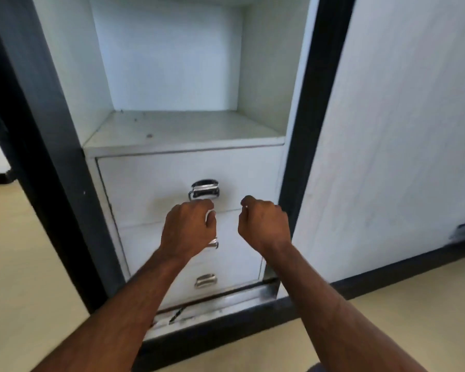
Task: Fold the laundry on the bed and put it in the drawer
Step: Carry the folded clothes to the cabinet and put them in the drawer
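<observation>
Both hands, left hand (188,226) and right hand (263,224), hang curled and seemingly empty before the closed top drawer (151,183). No laundry shows; putting away remains.

Soft, even daylight, slightly cool. Glare on the chrome handle (204,189). Wide-angle lens bends the dark frame (310,130) at the edges. Slight blur throughout, heavier at far right.

Both forearms are bare from the bottom edge of the view up to the wrists, with no sleeve showing on either. The left hand (189,229) and the right hand (263,224) are bare too, without glove, ring, watch or band. A small patch of bluish cloth (316,367), clothing perhaps, shows at the bottom edge between the arms.
</observation>
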